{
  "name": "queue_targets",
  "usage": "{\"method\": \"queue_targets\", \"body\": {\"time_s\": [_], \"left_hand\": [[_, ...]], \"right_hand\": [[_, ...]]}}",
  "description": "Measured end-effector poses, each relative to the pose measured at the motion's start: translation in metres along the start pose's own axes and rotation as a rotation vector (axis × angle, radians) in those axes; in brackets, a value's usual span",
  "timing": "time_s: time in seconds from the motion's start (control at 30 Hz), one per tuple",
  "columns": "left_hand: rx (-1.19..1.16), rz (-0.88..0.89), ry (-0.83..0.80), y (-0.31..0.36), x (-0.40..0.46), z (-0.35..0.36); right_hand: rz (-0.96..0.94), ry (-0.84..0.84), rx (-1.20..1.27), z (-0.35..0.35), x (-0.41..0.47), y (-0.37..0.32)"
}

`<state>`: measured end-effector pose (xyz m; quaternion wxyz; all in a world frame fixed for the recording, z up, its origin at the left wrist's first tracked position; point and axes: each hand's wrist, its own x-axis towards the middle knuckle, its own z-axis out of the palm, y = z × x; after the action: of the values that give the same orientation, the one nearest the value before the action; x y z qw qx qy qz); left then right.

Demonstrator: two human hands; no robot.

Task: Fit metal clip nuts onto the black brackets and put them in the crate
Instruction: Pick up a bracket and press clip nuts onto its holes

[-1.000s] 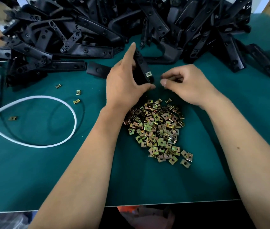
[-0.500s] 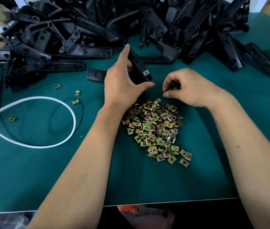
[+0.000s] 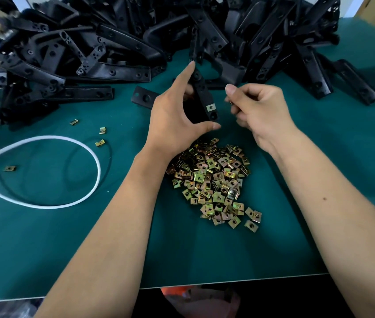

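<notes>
Raised since earlier, right hand (image 3: 260, 113) pinches something small, unidentifiable; left hand (image 3: 177, 118) grips rigid black plastic bracket (image 3: 201, 92) endwise. Light, stiff; hold ends.

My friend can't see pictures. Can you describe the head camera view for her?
A person's left hand holds a long black plastic bracket already carrying one square metal clip nut, while the right hand curls beside it. Below, a pile of brassy clip nuts lies on the green mat.
</notes>
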<state>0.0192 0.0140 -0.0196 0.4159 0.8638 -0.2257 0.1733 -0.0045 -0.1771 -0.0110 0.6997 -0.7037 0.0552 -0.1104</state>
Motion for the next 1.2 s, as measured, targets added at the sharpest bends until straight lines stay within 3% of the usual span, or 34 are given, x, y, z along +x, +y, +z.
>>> {"method": "queue_targets", "body": {"time_s": [0.27, 0.67, 1.2], "left_hand": [[-0.010, 0.055, -0.055, 0.003, -0.001, 0.003], [0.076, 0.148, -0.063, -0.001, 0.000, 0.008], [0.084, 0.139, -0.080, 0.002, 0.001, 0.008]], "right_hand": [[0.102, -0.067, 0.203, 0.003, 0.001, -0.004], [0.076, -0.057, 0.228, 0.009, 0.000, -0.008], [-0.054, 0.024, 0.014, 0.010, -0.001, -0.005]]}}
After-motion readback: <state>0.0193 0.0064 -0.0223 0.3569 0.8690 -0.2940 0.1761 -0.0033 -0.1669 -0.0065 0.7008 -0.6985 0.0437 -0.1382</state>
